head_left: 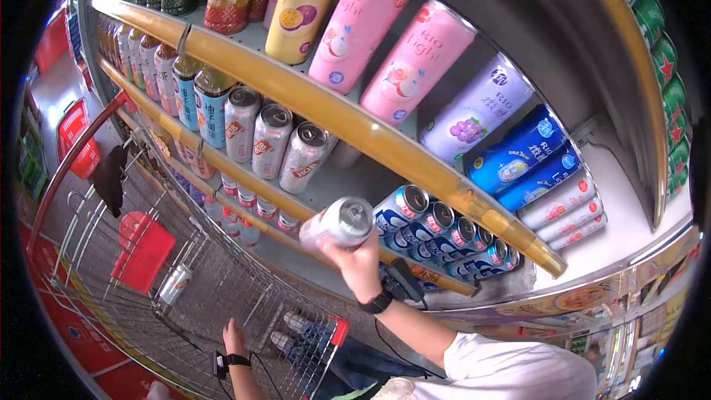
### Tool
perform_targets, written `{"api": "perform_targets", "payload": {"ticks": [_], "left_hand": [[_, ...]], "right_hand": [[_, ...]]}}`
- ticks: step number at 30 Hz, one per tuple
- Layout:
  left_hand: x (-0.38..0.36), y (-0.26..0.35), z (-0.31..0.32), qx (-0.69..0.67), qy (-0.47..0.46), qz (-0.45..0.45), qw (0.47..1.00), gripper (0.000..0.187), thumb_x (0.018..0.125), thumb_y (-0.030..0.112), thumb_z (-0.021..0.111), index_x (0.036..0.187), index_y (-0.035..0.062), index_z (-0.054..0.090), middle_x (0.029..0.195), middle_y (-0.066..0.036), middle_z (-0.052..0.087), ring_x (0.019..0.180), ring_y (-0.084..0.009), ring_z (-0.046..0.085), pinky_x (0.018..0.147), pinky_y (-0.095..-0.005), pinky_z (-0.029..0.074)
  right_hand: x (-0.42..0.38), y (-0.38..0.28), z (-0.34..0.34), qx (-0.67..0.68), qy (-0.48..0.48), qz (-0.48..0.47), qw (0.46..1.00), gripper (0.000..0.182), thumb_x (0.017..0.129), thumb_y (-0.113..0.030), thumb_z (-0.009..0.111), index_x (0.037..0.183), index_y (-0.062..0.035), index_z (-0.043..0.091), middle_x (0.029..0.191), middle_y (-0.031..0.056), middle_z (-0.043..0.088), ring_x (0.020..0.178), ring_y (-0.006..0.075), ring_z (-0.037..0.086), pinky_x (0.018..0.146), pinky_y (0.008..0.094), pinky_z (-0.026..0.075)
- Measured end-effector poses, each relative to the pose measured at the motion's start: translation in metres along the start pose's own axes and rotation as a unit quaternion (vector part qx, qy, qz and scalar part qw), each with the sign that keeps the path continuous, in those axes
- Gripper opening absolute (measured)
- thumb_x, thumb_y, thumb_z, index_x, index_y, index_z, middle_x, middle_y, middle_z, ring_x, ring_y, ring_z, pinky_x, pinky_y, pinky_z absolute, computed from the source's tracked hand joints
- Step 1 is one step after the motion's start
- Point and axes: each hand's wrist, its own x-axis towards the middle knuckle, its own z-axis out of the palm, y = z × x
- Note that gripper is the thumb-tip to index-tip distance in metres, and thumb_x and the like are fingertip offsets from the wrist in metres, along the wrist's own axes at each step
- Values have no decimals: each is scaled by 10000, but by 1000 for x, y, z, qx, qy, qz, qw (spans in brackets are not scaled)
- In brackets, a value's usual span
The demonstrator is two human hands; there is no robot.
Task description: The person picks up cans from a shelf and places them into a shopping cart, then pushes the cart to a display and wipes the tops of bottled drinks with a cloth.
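Observation:
My right hand (357,261) is wrapped round a silver can (351,221), its top turned toward the camera, in front of the lower shelf. Silver and red cans (272,141) stand on that shelf to its left, and blue cans (437,233) are stacked to its right. Low over the wire shopping cart (244,292) is my left hand (234,337); its fingers are small in view and what they touch is unclear. One silver can (175,284) lies inside the cart.
Pink cans (418,63), a yellow can (305,7) and a purple can (478,107) stand on the upper shelf, behind its yellow edge (355,115). Green cans (669,96) line the far right. A red basket (78,137) is at the left.

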Motion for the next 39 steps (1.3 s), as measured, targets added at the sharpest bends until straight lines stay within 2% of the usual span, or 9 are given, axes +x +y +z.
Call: {"api": "perform_targets", "payload": {"ticks": [8,10,14,18,27,30,33,34,39], "left_hand": [[77,-79,-99,55,147,-54,986,443,742,252,615,1077,3,467,802,-87,525,658,-175,517,566,-321,431],[92,-72,-105,166,220,61,959,517,725,250,633,1126,-15,442,894,-148,538,811,-239,530,691,-369,428],[82,-8,-86,435,271,87,854,746,647,294,710,1232,-3,356,1258,-241,384,1121,-365,420,920,-426,352],[124,23,-108,699,250,30,669,848,608,201,720,1317,27,290,1306,-142,342,1185,-321,362,972,-405,324],[184,54,-135,634,309,304,640,753,622,75,635,1305,58,317,1297,-130,356,1220,-311,299,1023,-390,262],[226,39,-150,674,322,319,583,720,662,43,575,1324,79,296,1303,-115,366,1227,-300,301,1029,-387,257],[241,34,-147,668,318,294,605,670,699,19,507,1328,92,289,1316,-93,365,1220,-284,323,1026,-390,263],[244,35,-148,707,320,326,540,641,724,38,487,1331,109,294,1319,-70,365,1215,-269,339,1025,-389,265],[256,56,-141,717,285,202,603,544,743,166,575,1247,95,384,1304,-112,391,1189,-302,374,963,-414,325]], "right_hand": [[67,34,11,-28,185,-61,980,588,623,-74,737,1088,20,391,1067,143,498,994,237,480,907,356,343],[86,39,16,-65,221,-84,970,629,615,-69,761,1117,25,393,1075,128,505,974,217,491,889,333,359],[113,63,14,-132,259,-92,952,674,604,-124,792,1130,39,404,1065,128,522,951,212,505,862,327,381],[118,73,13,-143,261,-120,947,666,621,-111,786,1143,32,399,1095,130,513,971,206,502,864,328,389],[130,94,4,-88,215,-94,968,598,720,-12,681,1215,3,347,1160,96,473,1036,182,456,907,312,345],[127,95,6,-75,203,-77,973,545,766,3,622,1229,0,333,1177,97,465,1044,176,451,919,305,332],[133,98,7,-95,196,-82,973,496,792,24,570,1227,-1,332,1196,96,456,1076,172,438,947,302,306],[135,97,8,-93,196,-76,973,496,790,29,568,1226,-1,334,1201,96,454,1084,172,435,953,303,300],[134,99,4,-98,178,-59,977,546,768,58,563,1254,-11,323,1246,96,431,1135,186,403,981,322,274]]}}
